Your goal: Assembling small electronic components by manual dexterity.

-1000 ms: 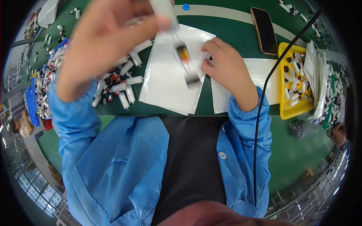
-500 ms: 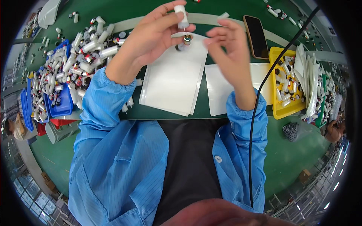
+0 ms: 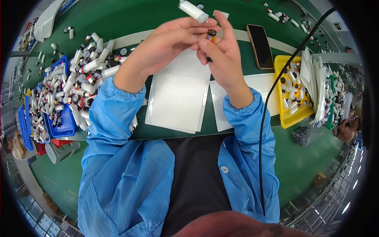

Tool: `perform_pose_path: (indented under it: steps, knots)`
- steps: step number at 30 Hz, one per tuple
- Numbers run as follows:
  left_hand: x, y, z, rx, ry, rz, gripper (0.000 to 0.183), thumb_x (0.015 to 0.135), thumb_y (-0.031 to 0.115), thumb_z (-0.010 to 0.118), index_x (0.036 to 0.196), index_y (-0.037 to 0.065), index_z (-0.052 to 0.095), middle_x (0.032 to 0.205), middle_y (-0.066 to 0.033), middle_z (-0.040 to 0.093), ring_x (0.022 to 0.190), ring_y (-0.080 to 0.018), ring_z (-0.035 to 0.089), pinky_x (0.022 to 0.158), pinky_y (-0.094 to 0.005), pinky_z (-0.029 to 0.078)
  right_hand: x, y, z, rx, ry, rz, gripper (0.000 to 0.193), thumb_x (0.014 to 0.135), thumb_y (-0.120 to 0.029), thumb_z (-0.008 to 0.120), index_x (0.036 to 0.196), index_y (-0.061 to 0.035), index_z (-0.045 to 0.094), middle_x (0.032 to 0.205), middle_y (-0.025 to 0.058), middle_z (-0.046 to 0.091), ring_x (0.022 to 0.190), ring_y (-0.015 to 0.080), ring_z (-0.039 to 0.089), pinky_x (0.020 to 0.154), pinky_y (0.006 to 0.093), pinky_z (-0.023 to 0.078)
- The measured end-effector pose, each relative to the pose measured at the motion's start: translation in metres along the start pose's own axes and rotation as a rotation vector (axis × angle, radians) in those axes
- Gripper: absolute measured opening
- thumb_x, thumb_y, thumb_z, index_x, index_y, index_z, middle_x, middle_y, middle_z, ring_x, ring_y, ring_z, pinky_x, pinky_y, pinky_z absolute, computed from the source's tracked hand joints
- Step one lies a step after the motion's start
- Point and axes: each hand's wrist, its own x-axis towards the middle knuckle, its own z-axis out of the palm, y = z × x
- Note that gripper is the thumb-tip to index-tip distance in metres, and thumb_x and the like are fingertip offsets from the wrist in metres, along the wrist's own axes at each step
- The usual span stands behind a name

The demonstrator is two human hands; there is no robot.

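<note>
The right hand (image 3: pixel 226 60) had come in since the earlier frame, from spread fingers well apart to a pinch, and the white cylinder (image 3: pixel 192 10) had swung from upright to a slant. From my end of the link I saw the right thumb and fingers pressing on a small dark-and-amber piece (image 3: pixel 212 36), its capped end showing above the thumb. The left hand (image 3: pixel 171 41) reached in just beside it; the cylinder lay past its fingers, a thin wire at the near end (I could not tell whether those fingers gripped anything). Both things were above the far end of the white sheets (image 3: pixel 177 100).

The containers drew my eye. On the left, a blue tray (image 3: pixel 66 128) was heaped with white cylinders, some red- or black-ended, beside a loose pile on the table (image 3: pixel 158 133). On the right, a yellow tray (image 3: pixel 290 121) held small white and dark-capped pieces, some of them orange, scattered across its floor. A phone (image 3: pixel 259 47) lay near that tray.
</note>
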Motion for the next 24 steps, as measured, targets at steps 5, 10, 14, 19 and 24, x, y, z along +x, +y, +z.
perform_pose_path:
  steps: [5, 10, 14, 19, 24]
  knots:
    - [0.002, -0.005, -0.002, 0.039, 0.006, 0.008, 0.047, 0.093, 0.009, 0.055, 0.139, 0.0, 0.051, 0.128, -0.011, 0.064, 0.079, -0.0068, 0.054, 0.075, -0.0239, 0.046, -0.003, -0.008, 0.005, 0.104, -0.092, 0.083, 0.076, 0.096, -0.001, 0.051, 0.158, -0.01, 0.008, 0.093, 0.0188, 0.064, 0.066, 0.0136, 0.055, 0.056, 0.0254, 0.04]
    - [0.002, -0.016, -0.008, 0.134, 0.014, 0.022, 0.051, 0.098, 0.008, 0.061, 0.146, 0.002, 0.045, 0.125, -0.0125, 0.067, 0.104, -0.0159, 0.066, 0.092, -0.0291, 0.052, -0.006, -0.002, 0.001, 0.098, -0.078, 0.091, 0.079, 0.094, -0.001, 0.056, 0.157, -0.005, 0.008, 0.096, 0.0131, 0.061, 0.072, 0.0131, 0.055, 0.062, 0.0265, 0.043]
    - [0.007, -0.02, -0.008, 0.109, 0.179, 0.122, 0.044, 0.097, 0.008, 0.062, 0.139, 0.0, 0.054, 0.124, -0.0127, 0.067, 0.108, -0.0181, 0.066, 0.094, -0.0303, 0.054, -0.004, 0.019, 0.0, 0.13, 0.073, -0.084, 0.066, 0.1, -0.003, 0.056, 0.155, -0.0111, 0.022, 0.113, 0.0113, 0.063, 0.101, 0.0181, 0.063, 0.089, 0.0277, 0.05]
    - [0.009, -0.009, 0.0, -0.033, 0.361, 0.08, 0.036, 0.098, 0.004, 0.061, 0.133, -0.003, 0.053, 0.118, -0.0148, 0.067, 0.102, -0.02, 0.069, 0.088, -0.0282, 0.059, 0.005, 0.014, -0.018, -0.541, 0.383, -0.433, 0.031, 0.091, 0.002, 0.069, 0.116, -0.0027, 0.051, 0.106, 0.007, 0.059, 0.089, 0.0114, 0.059, 0.082, 0.0244, 0.05]
    - [0.009, -0.011, 0.005, 0.026, 0.344, 0.075, 0.032, 0.1, 0.004, 0.058, 0.131, -0.003, 0.055, 0.119, -0.0137, 0.067, 0.103, -0.0193, 0.068, 0.088, -0.0273, 0.058, 0.004, 0.004, -0.023, -0.318, 0.271, -0.472, 0.014, 0.092, 0.002, 0.068, 0.102, 0.0006, 0.059, 0.103, 0.0089, 0.063, 0.092, 0.0109, 0.065, 0.08, 0.0213, 0.052]
